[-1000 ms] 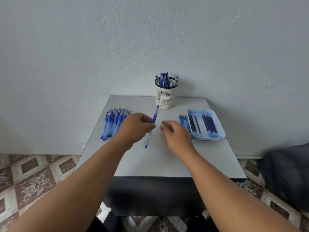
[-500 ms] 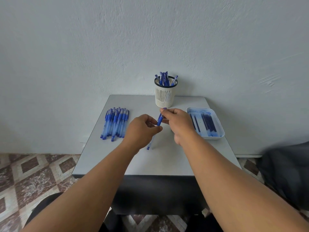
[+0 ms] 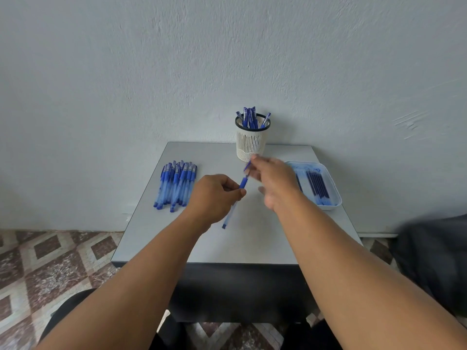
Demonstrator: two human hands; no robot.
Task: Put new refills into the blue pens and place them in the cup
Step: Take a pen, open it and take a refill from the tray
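Observation:
My left hand grips a blue pen by its middle, slanted over the grey table, with its blue grip end pointing up toward the cup. My right hand is blurred just beyond that end and pinches a small blue cap, which sits apart from the pen. The white mesh cup stands at the back of the table with several blue pens in it. A pile of blue pens lies on the left. Dark blue refills lie in a white tray on the right.
A pale wall rises right behind the table. Patterned floor tiles show on the left, and a dark blurred object sits low on the right. The table's front edge is near my forearms.
My right hand came over from the table to the pen's upper end and drew away up and to the right with the cap. My left hand kept hold of the pen.

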